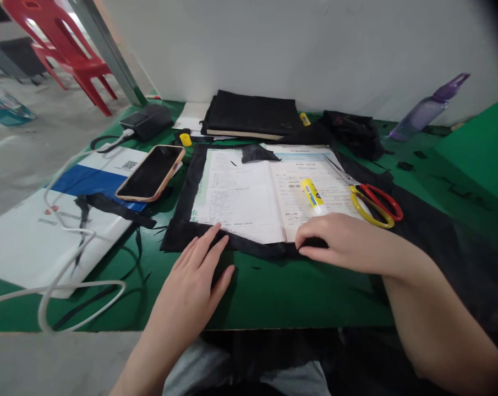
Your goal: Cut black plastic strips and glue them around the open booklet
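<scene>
An open book (pixel 240 192) lies on black cloth (pixel 257 247), whose strips fold over its left and bottom edges. My left hand (pixel 201 264) rests with fingers apart on the folded cloth at the book's lower left. At the bottom edge, right of the spine, my right hand (pixel 335 239) pinches the black cloth between thumb and forefinger. A yellow glue stick (pixel 312 195) lies on the right page just above that hand. Scissors with red and yellow handles (pixel 370 203) lie across the book's right edge. A black scrap (pixel 259 154) sits at the top of the pages.
On the green table (pixel 298 302) are a phone (pixel 152 173), a white-and-blue bag (pixel 67 220), a white cable (pixel 83 286), a black charger (pixel 147 121) and a yellow cap (pixel 185 139). Behind are a black-covered book (pixel 252 115) and a purple bottle (pixel 422 113).
</scene>
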A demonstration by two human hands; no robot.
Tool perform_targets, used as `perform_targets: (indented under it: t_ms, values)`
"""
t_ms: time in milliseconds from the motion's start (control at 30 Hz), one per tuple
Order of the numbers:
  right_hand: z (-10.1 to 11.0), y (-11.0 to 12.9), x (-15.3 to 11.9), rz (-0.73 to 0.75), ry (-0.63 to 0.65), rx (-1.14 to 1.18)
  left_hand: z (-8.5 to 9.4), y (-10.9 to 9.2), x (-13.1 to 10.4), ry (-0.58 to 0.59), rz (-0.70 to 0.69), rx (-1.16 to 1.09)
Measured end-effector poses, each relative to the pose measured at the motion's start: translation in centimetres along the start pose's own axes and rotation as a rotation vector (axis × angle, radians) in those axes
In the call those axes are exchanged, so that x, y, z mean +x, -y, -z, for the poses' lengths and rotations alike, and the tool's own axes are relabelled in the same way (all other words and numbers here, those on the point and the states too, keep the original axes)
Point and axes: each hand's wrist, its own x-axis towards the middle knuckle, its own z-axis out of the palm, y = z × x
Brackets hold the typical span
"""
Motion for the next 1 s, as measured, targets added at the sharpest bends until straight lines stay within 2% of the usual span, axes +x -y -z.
perform_targets:
  t_ms: [200,433,500,600,667,700,767,833,900,1000]
  values:
    - [0.8,-1.7,0.1,-0.262,-0.125,-0.167,0.2,-0.2,0.1,-0.002,0.017,-0.022]
    - [0.2,-1.9,0.1,-0.294,-0.157,-0.258,-0.1,0.2,0.4,0.017,-0.066,-0.018]
    - [0.1,-1.2,0.0,-0.246,-0.230,-0.257,-0.1,0.2,0.5,0.015,-0.071,-0.010]
    - [-0.4,1.1,0.3,-0.107,-0.520,-0.237,-0.1,0.3,0.4,0.005,-0.077,-0.003]
    - [-1.2,3.0,0.7,0.056,-0.709,-0.203,-0.1,0.3,0.4,-0.003,-0.083,-0.005]
    - [-1.9,3.9,0.9,0.181,-0.735,-0.177,-0.2,0.4,0.3,-0.007,-0.087,-0.008]
    - [-3.6,5.4,1.5,0.450,-0.656,-0.190,-0.3,0.6,0.2,-0.009,-0.099,-0.016]
    - [-5.5,6.0,2.2,0.546,-0.543,-0.250,-0.3,0.7,0.1,-0.007,-0.115,-0.024]
    - [-7.2,5.9,2.9,0.508,-0.408,-0.301,-0.4,0.8,0.1,-0.006,-0.123,-0.023]
    - [-8.8,5.1,3.5,0.366,-0.300,-0.319,-0.4,0.7,0.2,0.001,-0.109,0.009]
